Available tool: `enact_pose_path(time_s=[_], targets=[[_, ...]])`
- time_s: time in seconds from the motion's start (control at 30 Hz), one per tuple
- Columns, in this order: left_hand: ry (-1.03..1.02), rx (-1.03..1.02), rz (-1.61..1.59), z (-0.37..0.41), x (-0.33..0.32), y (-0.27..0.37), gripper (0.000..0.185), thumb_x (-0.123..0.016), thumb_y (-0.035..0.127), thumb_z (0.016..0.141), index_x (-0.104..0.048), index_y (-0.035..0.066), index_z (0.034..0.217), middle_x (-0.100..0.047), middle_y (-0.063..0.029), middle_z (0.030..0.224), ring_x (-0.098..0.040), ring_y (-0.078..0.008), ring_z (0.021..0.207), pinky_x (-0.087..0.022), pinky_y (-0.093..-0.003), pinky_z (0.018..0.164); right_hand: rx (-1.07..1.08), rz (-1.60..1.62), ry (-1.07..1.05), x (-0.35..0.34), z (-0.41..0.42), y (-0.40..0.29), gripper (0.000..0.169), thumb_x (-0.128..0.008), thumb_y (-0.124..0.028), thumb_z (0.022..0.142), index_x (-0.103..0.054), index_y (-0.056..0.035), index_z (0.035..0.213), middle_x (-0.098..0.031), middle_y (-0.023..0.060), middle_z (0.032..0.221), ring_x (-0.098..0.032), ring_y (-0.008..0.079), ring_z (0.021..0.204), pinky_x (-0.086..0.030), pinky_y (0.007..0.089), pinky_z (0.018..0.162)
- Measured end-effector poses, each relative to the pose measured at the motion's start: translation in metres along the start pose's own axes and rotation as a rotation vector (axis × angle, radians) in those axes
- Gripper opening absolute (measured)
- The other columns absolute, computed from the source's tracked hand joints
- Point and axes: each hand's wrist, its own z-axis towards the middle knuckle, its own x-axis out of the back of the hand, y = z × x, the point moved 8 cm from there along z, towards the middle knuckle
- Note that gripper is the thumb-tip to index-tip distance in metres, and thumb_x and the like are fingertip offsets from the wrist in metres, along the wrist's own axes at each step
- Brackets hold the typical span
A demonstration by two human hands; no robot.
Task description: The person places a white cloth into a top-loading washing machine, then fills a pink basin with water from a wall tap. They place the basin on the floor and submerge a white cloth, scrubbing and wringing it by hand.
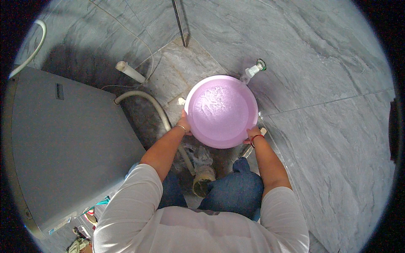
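Note:
A round pink plastic basin with water in it is before me, its surface rippled and bright. My left hand grips the basin's left side, thumb near the rim and fingers partly hidden beneath. On the lower right side, my right hand has hold of the rim, some of its fingers under the basin. Just past the basin's upper right edge, a wall tap with a pale spout points towards the rim. Whether the basin rests on something cannot be seen.
A large grey appliance stands at left, with a drain hose curving across the floor. A white pipe rises near the corner. Between my legs is an open pipe end. Grey marbled wall tiles run along the right.

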Motion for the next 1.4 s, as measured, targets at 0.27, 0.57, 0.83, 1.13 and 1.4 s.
enact_pose_path(time_s=[0.27,0.57,0.83,1.13,1.4], targets=[[-0.003,0.036,0.039,-0.004,0.000,0.002,0.069,-0.037,0.009,0.096,0.002,0.038,0.145,-0.055,-0.0113,0.126,-0.065,-0.0300,0.087,-0.056,-0.0411,0.058,-0.042,-0.039,0.009,0.004,0.002,0.000,0.039,-0.049,-0.010,0.091,-0.041,-0.0044,0.130,-0.051,0.0211,0.124,-0.061,0.0435,0.094,-0.061,0.0523,0.056],[0.036,-0.040,0.042,0.007,-0.002,0.000,0.074,-0.040,0.007,0.094,0.003,0.036,0.146,-0.054,-0.0122,0.127,-0.065,-0.0308,0.087,-0.056,-0.0380,0.053,-0.014,0.015,0.025,0.007,0.011,0.006,0.039,-0.048,-0.009,0.091,-0.041,-0.0064,0.130,-0.050,0.0197,0.124,-0.060,0.0428,0.097,-0.061,0.0516,0.057],[0.036,-0.100,0.058,0.035,0.002,-0.021,0.077,-0.042,0.006,0.092,0.006,0.035,0.146,-0.053,-0.0131,0.127,-0.065,-0.0321,0.086,-0.056,-0.0379,0.051,0.033,0.004,0.026,0.000,0.002,-0.002,0.040,-0.048,-0.011,0.091,-0.040,-0.0023,0.130,-0.054,0.0229,0.118,-0.064,0.0438,0.086,-0.060,0.0498,0.051],[0.009,-0.004,0.068,0.011,0.001,-0.007,0.080,-0.046,0.007,0.091,0.008,0.033,0.146,-0.054,-0.0152,0.125,-0.065,-0.0315,0.083,-0.056,-0.0371,0.051,0.058,-0.022,0.050,0.003,0.009,0.002,0.039,-0.049,-0.012,0.090,-0.043,0.0046,0.125,-0.056,0.0270,0.113,-0.065,0.0445,0.077,-0.060,0.0476,0.050],[0.023,-0.030,0.081,0.008,0.002,-0.002,0.102,-0.070,0.017,0.074,0.002,0.029,0.145,-0.057,-0.0157,0.121,-0.066,-0.0295,0.084,-0.057,-0.0370,0.055,0.071,-0.087,0.074,0.007,0.008,-0.002,0.041,-0.050,-0.014,0.089,-0.043,0.0101,0.121,-0.056,0.0290,0.112,-0.065,0.0457,0.078,-0.060,0.0470,0.053]])
